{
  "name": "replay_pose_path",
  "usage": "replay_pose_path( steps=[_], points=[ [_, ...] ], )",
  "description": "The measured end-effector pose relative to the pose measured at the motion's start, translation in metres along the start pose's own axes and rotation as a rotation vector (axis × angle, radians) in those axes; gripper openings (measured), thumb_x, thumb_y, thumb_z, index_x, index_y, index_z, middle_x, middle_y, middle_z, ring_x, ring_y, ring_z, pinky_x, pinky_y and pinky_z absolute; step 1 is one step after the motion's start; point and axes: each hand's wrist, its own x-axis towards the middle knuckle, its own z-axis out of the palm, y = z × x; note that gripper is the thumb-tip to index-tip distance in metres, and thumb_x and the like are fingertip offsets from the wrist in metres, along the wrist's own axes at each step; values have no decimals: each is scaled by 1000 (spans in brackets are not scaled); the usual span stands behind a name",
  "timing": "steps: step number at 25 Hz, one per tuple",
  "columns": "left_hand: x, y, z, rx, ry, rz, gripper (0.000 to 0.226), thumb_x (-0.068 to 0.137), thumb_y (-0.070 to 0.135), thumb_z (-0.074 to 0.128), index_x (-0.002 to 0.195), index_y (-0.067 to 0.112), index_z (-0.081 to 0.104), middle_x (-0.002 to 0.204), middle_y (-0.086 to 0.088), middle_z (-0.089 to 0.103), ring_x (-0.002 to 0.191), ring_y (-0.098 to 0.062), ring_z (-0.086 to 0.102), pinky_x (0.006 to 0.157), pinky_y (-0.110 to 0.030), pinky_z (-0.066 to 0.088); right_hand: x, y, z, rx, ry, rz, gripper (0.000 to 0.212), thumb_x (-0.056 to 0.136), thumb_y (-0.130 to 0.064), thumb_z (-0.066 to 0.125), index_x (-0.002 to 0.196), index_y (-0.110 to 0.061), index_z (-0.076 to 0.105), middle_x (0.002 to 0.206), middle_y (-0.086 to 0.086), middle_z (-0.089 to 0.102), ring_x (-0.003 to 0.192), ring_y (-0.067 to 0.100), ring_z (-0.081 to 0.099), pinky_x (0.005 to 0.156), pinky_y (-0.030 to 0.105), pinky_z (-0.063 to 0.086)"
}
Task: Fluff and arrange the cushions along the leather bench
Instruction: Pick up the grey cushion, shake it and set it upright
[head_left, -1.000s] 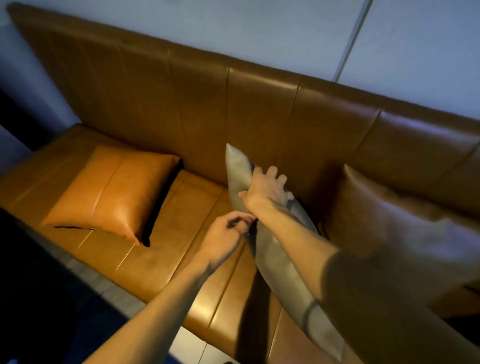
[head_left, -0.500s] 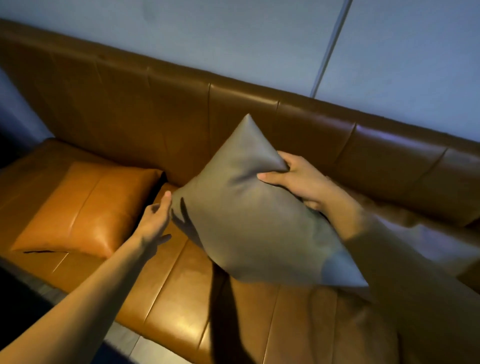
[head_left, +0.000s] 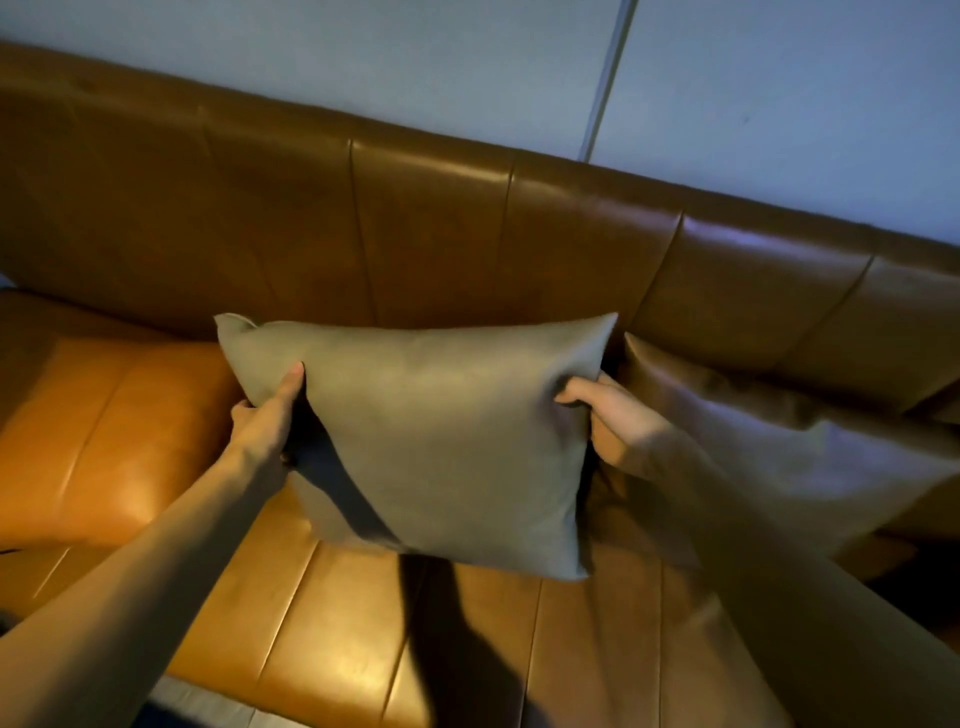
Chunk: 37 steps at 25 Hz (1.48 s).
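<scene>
A square grey cushion (head_left: 441, 441) stands upright facing me over the seat of the brown leather bench (head_left: 363, 623), its top edge near the backrest (head_left: 426, 234). My left hand (head_left: 265, 426) grips its left edge, thumb on the front. On the right edge, my right hand (head_left: 618, 421) grips with the fingers behind the cushion. An orange leather cushion (head_left: 104, 431) lies flat on the seat to the left, partly hidden by the grey one. A tan cushion (head_left: 779, 447) leans against the backrest at the right.
A pale blue wall (head_left: 363, 62) with a vertical seam rises behind the backrest. The bench's front edge runs along the bottom left, with a strip of light floor (head_left: 208, 709) below it.
The grey cushion has turned from a tilted diamond to square and upright. My left hand, open beside it before, now grips its left edge; my right hand shifted to its right edge.
</scene>
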Motion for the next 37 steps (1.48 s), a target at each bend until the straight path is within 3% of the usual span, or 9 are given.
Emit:
replay_pose_path(
  steps=[4, 8, 12, 17, 21, 25, 30, 34, 37],
  points=[
    [11, -1, 12, 21, 22, 74, 83, 83, 44, 71, 147, 14, 27, 140, -8, 52, 124, -29, 53, 99, -42, 45, 23, 20, 14, -14, 147, 87, 62, 58, -39, 71, 117, -19, 67, 120, 9, 67, 112, 29, 62, 102, 49, 47],
    [21, 17, 24, 96, 3, 221, 73, 87, 39, 69, 146, 17, 32, 134, -6, 55, 116, -24, 56, 100, -40, 47, 22, 19, 18, 144, 257, 125, 28, 85, -22, 61, 112, -16, 66, 112, 8, 66, 107, 26, 60, 102, 47, 44],
    [37, 15, 39, 158, -68, 192, 77, 88, 41, 65, 150, 20, 25, 144, -4, 47, 131, -27, 47, 109, -45, 39, 30, 25, 16, 162, 383, 31, 23, 90, -17, 58, 112, -21, 61, 94, -1, 62, 92, 21, 58, 74, 34, 46],
    [46, 5, 50, 248, -158, 137, 83, 86, 43, 68, 152, 25, 21, 153, -1, 40, 140, -27, 37, 112, -45, 32, 37, 26, 13, 63, 418, 56, 17, 96, -22, 54, 112, -25, 51, 91, -8, 54, 83, 13, 51, 78, 41, 44],
    [40, 15, 52, 344, -98, 173, 77, 85, 41, 67, 150, 23, 29, 147, -3, 47, 136, -28, 43, 112, -44, 36, 47, 18, 14, -46, 432, 119, 31, 95, -26, 56, 124, -13, 50, 96, 0, 55, 80, 17, 50, 73, 39, 46],
    [12, 27, 60, 566, -327, 164, 46, 97, 21, 54, 141, 18, 42, 134, 1, 47, 128, -18, 42, 106, -36, 35, 45, 17, 20, -201, 470, 212, 50, 100, -37, 48, 137, -4, 42, 117, 11, 51, 107, 35, 52, 91, 47, 46],
    [-14, 31, 43, 628, -299, 53, 46, 97, 31, 53, 138, 12, 43, 139, -10, 48, 128, -28, 46, 97, -40, 40, 27, 2, 38, -474, 179, 550, 55, 100, -46, 40, 136, -5, 46, 128, 16, 56, 117, 32, 55, 83, 49, 51],
    [-42, 30, 26, 529, -257, 41, 15, 100, 23, 47, 104, 16, 59, 109, -6, 59, 94, -19, 56, 76, -31, 45, 21, -3, 56, -542, -2, 380, 38, 101, -35, 44, 128, -9, 54, 127, 10, 61, 107, 24, 58, 89, 42, 43],
    [-57, 39, -2, 536, -220, 63, 20, 102, 23, 42, 105, 14, 60, 90, 0, 61, 76, -11, 56, 65, -23, 40, 23, -9, 100, -568, -144, 356, 27, 101, -33, 43, 116, -14, 55, 128, 10, 63, 104, 22, 59, 91, 39, 43]
  ],
)
